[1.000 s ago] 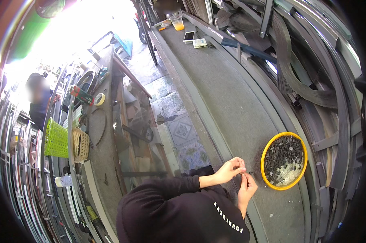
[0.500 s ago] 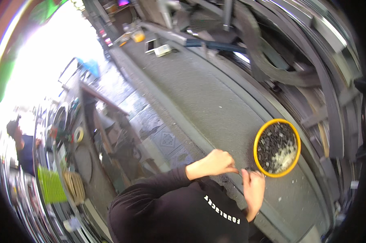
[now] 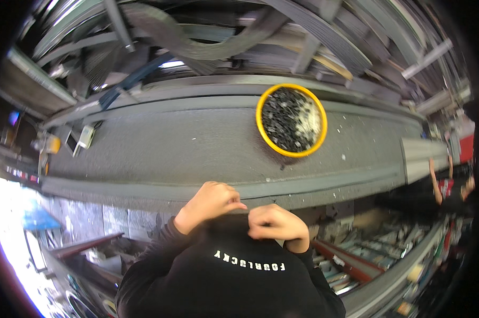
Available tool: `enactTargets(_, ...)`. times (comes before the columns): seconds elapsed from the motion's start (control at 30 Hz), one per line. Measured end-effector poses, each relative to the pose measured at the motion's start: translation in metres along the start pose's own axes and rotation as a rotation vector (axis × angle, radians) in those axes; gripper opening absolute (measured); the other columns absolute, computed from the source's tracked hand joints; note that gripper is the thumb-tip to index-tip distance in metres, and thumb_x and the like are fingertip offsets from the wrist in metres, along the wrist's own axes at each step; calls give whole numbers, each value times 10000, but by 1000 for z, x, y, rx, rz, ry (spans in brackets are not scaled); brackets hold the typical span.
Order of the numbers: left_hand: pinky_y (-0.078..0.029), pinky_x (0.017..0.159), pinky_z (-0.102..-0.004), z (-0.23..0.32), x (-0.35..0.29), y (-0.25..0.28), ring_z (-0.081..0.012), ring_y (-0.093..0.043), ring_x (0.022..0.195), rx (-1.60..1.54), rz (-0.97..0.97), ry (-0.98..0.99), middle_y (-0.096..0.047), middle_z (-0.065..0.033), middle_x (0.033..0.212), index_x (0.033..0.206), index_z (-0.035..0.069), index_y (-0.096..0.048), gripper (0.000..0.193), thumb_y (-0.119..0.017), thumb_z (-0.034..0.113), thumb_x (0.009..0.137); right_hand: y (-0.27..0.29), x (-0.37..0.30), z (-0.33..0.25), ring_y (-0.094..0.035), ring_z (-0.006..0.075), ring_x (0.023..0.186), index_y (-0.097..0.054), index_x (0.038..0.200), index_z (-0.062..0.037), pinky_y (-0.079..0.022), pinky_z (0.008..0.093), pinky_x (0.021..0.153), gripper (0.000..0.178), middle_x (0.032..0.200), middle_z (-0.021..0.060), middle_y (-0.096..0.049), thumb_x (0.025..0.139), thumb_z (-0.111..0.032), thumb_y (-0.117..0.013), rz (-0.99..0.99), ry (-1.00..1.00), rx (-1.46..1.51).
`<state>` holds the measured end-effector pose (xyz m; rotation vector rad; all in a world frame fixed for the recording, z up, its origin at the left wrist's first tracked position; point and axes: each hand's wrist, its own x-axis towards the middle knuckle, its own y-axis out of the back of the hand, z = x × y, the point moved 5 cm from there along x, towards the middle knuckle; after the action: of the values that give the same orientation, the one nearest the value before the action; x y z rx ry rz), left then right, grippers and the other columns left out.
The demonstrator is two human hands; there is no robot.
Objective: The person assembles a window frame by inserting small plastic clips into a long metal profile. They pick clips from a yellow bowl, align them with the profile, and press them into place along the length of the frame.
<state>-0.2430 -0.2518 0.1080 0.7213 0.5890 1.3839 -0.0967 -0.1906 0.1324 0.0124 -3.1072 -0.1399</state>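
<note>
My left hand (image 3: 212,204) is closed in front of my chest, at the near edge of the long grey bench (image 3: 197,151). Its fingers curl in, with the thumb side toward the other hand. Just to its right, my right hand (image 3: 277,224) is closed too, slightly lower and a little apart from it. Whatever either hand pinches is too small or hidden to make out. Beyond them on the bench stands a round yellow-rimmed tub (image 3: 260,124). It holds many small black pieces (image 3: 283,117) and, on its right side, a pile of whitish pieces (image 3: 308,123).
Long profiles and strips (image 3: 218,47) are stacked behind the bench. A phone (image 3: 72,143) and a pale small device (image 3: 86,137) lie at its left end, near a container with orange contents (image 3: 53,144). Another person's arm (image 3: 435,183) shows at far right.
The view has swung round, so the bench now runs across the picture and the tub appears farther up. My hands have drawn slightly apart and nearer my chest.
</note>
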Motion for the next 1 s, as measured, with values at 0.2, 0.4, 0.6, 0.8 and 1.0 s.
enactTargets(0.2,-512,680,-390,-34,-3,-67,-276,-675,773,-123,-182,-22,-698,-84,791,879,104,-730,233,-704,335,867,-22,-53,112,-639,384,839,-647,785,3,-459,466,808,366,816,177,-677,798,-341,-769,620,-802,-813)
enactTargets(0.4,-492,815,-385,-28,15,-84,-254,-593,952,-117,-29,-135,-646,-51,976,919,106,-710,174,-733,254,831,-19,-88,148,-576,362,969,-604,886,-23,-429,460,825,287,960,156,-584,783,-216,-790,1293,-780,-886)
enactTargets(0.6,-457,943,-414,-35,25,-91,-285,-515,1134,-53,148,-190,-559,-58,1201,1061,132,-670,309,-760,149,766,-13,-90,137,-591,290,905,-622,884,-40,-442,364,820,167,942,111,-609,830,-141,-743,1183,-655,-652)
enactTargets(0.8,-447,1000,-404,-41,23,-107,-290,-509,1222,170,128,-317,-506,-59,1427,1318,139,-591,470,-648,203,856,-17,-89,67,-479,136,743,-563,822,-32,-398,297,692,212,764,21,-522,907,-162,-708,820,39,696)
enactTargets(1.0,-486,972,-404,-49,21,-116,-301,-596,1178,251,110,-363,-521,-90,1449,1349,172,-589,501,-624,124,852,-28,-92,35,-478,131,715,-576,771,-5,-373,262,625,243,764,40,-533,831,-144,-766,620,35,711)
